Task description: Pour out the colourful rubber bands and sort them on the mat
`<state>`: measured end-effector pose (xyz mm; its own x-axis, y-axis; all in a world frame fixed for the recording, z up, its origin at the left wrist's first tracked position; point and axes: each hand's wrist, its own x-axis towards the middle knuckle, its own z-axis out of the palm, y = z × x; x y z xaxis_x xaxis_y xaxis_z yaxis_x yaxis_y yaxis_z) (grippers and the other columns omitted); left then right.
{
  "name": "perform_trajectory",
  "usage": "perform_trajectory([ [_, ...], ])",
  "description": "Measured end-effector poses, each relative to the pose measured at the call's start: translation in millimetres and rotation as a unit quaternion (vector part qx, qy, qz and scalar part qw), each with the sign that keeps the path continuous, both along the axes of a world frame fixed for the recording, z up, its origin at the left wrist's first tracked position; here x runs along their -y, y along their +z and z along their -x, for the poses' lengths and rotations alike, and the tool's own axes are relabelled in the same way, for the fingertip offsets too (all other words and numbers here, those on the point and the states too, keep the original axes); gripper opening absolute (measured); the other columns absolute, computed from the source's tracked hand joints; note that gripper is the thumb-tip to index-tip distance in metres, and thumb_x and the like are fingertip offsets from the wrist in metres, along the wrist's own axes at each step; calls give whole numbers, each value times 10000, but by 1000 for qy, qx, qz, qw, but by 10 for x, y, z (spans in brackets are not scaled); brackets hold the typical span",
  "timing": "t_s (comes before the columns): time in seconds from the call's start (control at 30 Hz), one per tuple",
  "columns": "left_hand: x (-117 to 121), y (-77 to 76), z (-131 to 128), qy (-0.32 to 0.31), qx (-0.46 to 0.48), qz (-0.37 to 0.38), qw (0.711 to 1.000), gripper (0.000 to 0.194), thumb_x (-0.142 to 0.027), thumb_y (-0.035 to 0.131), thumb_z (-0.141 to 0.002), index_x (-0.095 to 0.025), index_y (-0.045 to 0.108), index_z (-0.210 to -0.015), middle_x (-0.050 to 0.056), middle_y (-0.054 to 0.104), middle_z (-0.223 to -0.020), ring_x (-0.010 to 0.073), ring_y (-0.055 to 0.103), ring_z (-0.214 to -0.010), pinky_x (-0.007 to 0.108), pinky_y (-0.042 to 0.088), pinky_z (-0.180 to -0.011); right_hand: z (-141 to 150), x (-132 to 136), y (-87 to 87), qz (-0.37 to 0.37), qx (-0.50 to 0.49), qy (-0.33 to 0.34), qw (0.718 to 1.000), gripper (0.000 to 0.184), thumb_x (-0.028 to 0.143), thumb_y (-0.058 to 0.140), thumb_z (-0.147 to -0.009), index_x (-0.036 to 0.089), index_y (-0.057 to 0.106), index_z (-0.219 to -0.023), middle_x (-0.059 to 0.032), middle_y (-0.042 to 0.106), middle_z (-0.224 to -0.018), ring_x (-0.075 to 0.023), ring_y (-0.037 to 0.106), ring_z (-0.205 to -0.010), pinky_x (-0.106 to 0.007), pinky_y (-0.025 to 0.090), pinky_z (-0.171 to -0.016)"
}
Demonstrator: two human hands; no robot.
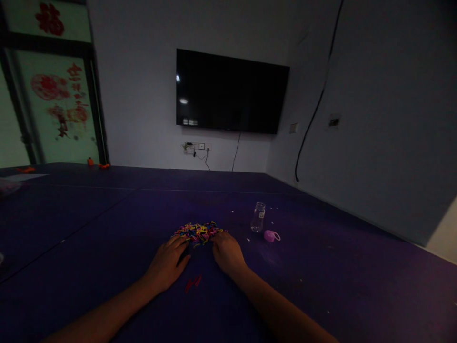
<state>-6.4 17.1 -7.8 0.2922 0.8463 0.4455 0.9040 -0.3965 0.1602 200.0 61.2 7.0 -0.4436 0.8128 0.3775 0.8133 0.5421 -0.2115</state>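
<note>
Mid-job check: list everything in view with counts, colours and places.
Clip-like pieces: too many to count, multicoloured, heaped mid-table
Red pieces: few, red, nearer than the heap
Bottle: one, clear, right of the heap
Cap: one, pink, beside the bottle
Specks: several, white, table's right half
Tabletop: one, purple-blue, beneath these
Orange items: several, orange, table's far left
Sheet: one, white, far left
Blurred items: two, pale, left edge
Screen: one, black, far wall
Sockets: several, pale, below the screen
Cable: one, black, right wall
Glass door: one, greenish with red designs, far left
Left grip: one, bare, heap's left edge
Right grip: one, bare, heap's right edge
</note>
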Motion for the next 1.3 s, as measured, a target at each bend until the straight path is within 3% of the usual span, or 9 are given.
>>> perform_trajectory([
  [0.23, -27, -40, 8, 28, -18, 21, 999, 447, -366, 450, -878, -142, 552, -1251, 128, 505, -1346, 303, 418, -1266, 486, 355, -1036, 17, 28, -20, -3, 14, 30, 999, 353, 145, 414, -853, 188, 628, -1131, -75, 576, -1218, -221, 471, -1156, -327, 336, -993],
  [0.47, -29, -62, 39, 9, -26, 1, 1000, 431, -381, 426, -887, -157, 559, -1231, 114, 533, -1318, 299, 435, -1251, 480, 384, -1016, 24, 9, -23, 10, 36, 25, 999, 330, 131, 379, -876, 154, 640, -1078, -107, 622, -1134, -231, 515, -1099, -333, 354, -960],
  [0.73, -62, -108, 65, 23, -16, -50, 998, 406, -387, 449, -867, -149, 570, -1173, 128, 589, -1222, 284, 502, -1180, 440, 429, -975, 29, 3, -49, -22, -3, -49, 999, 351, 176, 365, -907, 169, 593, -1173, -113, 560, -1261, -244, 467, -1179, -375, 350, -962],
  [1.03, -88, -150, 102, 53, -13, -59, 997, 384, -385, 443, -864, -149, 579, -1135, 141, 563, -1253, 292, 492, -1188, 458, 439, -957, 28, 25, -43, -30, -7, -69, 997, 307, 217, 386, -908, 161, 651, -1052, -109, 588, -1204, -260, 468, -1158, -385, 357, -942],
  [1.3, -83, -157, 114, 42, 28, -74, 996, 273, -345, 463, -862, -169, 576, -1038, 126, 551, -1260, 279, 480, -1200, 457, 432, -972, 55, 79, 22, -35, 6, -60, 998, 292, 208, 383, -909, 164, 667, -957, -114, 610, -1123, -250, 508, -1078, -379, 367, -920],
])
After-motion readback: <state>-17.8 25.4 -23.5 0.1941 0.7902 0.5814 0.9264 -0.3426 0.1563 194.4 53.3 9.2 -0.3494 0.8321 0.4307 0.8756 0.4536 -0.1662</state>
